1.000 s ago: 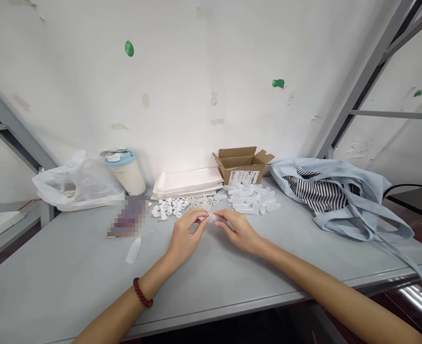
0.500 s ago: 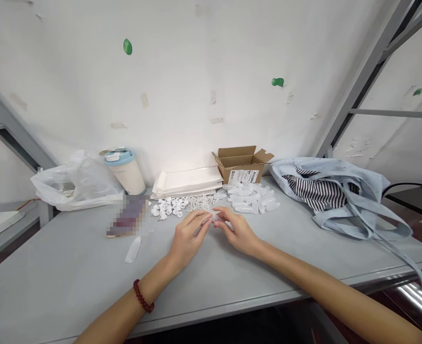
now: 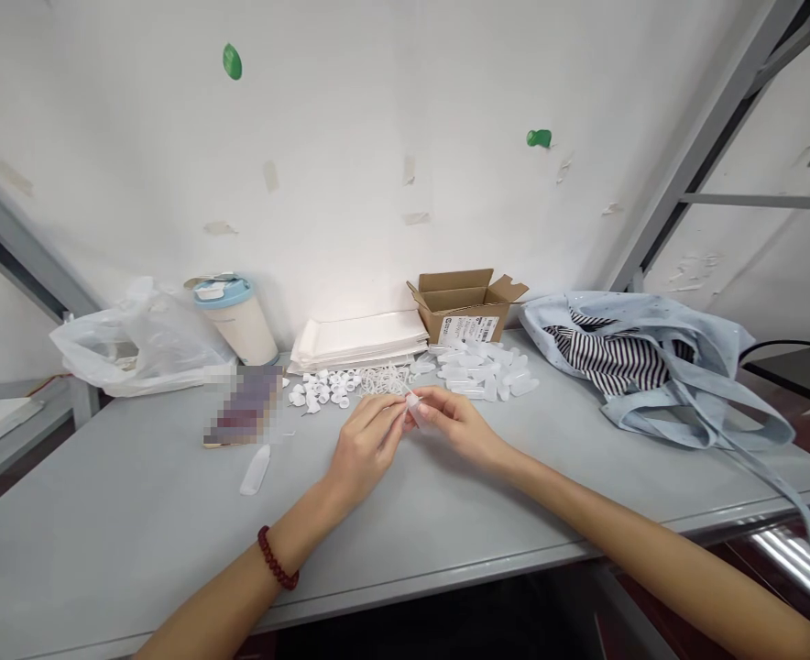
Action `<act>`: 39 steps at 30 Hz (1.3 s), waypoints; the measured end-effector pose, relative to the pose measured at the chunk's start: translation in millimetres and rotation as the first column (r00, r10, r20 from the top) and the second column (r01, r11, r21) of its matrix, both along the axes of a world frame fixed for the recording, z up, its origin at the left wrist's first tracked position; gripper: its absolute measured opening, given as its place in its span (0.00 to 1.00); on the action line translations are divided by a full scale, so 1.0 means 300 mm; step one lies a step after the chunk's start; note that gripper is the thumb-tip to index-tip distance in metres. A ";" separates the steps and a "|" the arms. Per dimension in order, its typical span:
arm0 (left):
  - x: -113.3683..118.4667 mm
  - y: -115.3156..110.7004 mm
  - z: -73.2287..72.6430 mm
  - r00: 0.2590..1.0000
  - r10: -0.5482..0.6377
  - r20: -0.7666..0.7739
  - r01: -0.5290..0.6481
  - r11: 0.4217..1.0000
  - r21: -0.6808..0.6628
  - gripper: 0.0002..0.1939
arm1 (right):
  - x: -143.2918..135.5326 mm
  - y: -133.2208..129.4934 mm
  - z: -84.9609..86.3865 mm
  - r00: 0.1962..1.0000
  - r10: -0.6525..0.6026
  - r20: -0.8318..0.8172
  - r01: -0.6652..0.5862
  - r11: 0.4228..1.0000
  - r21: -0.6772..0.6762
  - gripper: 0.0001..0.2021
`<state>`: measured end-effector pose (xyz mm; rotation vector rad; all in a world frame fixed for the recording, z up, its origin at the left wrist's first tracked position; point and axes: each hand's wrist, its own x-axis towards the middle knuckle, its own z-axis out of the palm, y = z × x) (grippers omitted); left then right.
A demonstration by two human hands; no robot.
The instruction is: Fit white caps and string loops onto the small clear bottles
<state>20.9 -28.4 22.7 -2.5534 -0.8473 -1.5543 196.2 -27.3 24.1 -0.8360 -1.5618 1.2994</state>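
Observation:
A small translucent bottle [image 3: 420, 418] is gripped in the fingers of my right hand [image 3: 464, 426], at the middle of the grey table. My left hand [image 3: 367, 445], with a red bead bracelet on its wrist, touches the bottle's white top with pinched fingertips; what they hold is too small to make out. Just behind my hands lie white caps [image 3: 322, 389], thin white pieces [image 3: 386, 378] and a pile of translucent bottles [image 3: 480, 368]. One more bottle [image 3: 256, 470] lies apart at the left.
Along the wall stand a plastic bag [image 3: 144, 339], a blue-lidded cup [image 3: 240, 321], a stack of white sheets [image 3: 360, 339] and an open cardboard box [image 3: 466, 312]. A blurred flat object [image 3: 244, 408] and a light-blue bag [image 3: 714, 330] flank the work area.
The bottle between my hands now shows more clearly, tilted, with its top toward my left fingers. My right fingers have closed further round it. The view has shifted slightly.

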 end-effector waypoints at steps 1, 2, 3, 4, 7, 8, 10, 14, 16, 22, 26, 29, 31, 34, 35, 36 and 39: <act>0.001 -0.001 0.000 1.000 -0.005 -0.010 0.005 1.000 0.005 0.11 | 0.001 0.001 0.004 0.999 0.014 -0.032 -0.015 0.999 -0.037 0.16; 0.001 -0.002 0.000 1.000 -0.007 -0.021 0.007 1.000 0.011 0.11 | 0.002 0.001 0.008 0.998 0.027 -0.062 -0.031 0.997 -0.073 0.16; 0.000 -0.003 0.000 0.999 -0.007 -0.032 0.008 1.000 0.016 0.11 | 0.003 0.002 0.011 0.995 0.038 -0.089 -0.048 0.993 -0.107 0.16; -0.001 -0.002 -0.001 0.999 -0.006 -0.044 0.007 1.000 0.019 0.11 | 0.004 0.003 0.012 0.992 0.050 -0.115 -0.066 0.988 -0.139 0.16; -0.007 0.001 -0.002 0.997 0.003 -0.082 0.001 0.999 0.042 0.11 | 0.010 0.007 0.009 0.975 0.099 -0.201 -0.141 0.968 -0.209 0.15; -0.009 0.002 -0.002 0.995 -0.001 -0.103 0.006 0.999 0.045 0.12 | 0.013 0.010 0.007 0.965 0.119 -0.233 -0.173 0.958 -0.227 0.15; -0.011 0.003 -0.001 0.988 -0.020 -0.155 0.027 0.999 0.040 0.17 | 0.018 0.015 0.003 0.946 0.147 -0.289 -0.227 0.937 -0.265 0.14; -0.008 -0.003 0.000 0.978 -0.032 -0.206 0.044 0.998 0.054 0.24 | 0.020 0.020 0.010 0.921 0.147 -0.361 -0.276 0.900 -0.338 0.13; -0.006 -0.006 0.001 0.979 -0.017 -0.202 0.034 0.996 0.082 0.24 | 0.017 0.016 0.019 0.912 0.158 -0.379 -0.301 0.886 -0.353 0.13; -0.012 -0.005 0.018 0.963 0.019 -0.269 0.016 0.992 0.128 0.20 | 0.005 -0.003 0.024 0.939 0.175 -0.297 -0.265 0.916 -0.300 0.13; -0.019 -0.007 0.028 0.943 0.015 -0.332 0.025 0.993 0.118 0.20 | 0.003 -0.004 0.012 0.971 0.114 -0.211 -0.165 0.956 -0.243 0.17; -0.022 -0.007 0.022 0.942 0.014 -0.336 0.025 0.994 0.110 0.21 | 0.004 -0.004 0.014 0.970 0.141 -0.198 -0.185 0.957 -0.222 0.15; -0.024 -0.005 0.016 0.943 0.009 -0.333 0.033 0.992 0.121 0.23 | 0.006 -0.005 0.019 0.960 0.172 -0.222 -0.224 0.947 -0.231 0.15; -0.026 0.000 0.019 0.946 -0.009 -0.325 0.047 0.993 0.110 0.23 | 0.010 -0.005 0.022 0.941 0.219 -0.257 -0.282 0.928 -0.242 0.16; -0.027 -0.001 0.023 0.949 -0.021 -0.315 0.052 0.995 0.090 0.23 | 0.011 -0.005 0.022 0.937 0.234 -0.261 -0.298 0.923 -0.245 0.16; -0.028 -0.003 0.029 0.952 -0.037 -0.304 0.058 0.996 0.061 0.22 | 0.012 -0.006 0.021 0.934 0.247 -0.259 -0.311 0.918 -0.247 0.17; -0.042 -0.021 0.047 0.956 -0.082 -0.282 0.070 0.996 -0.053 0.20 | 0.011 -0.010 0.019 0.938 0.290 -0.188 -0.331 0.911 -0.245 0.18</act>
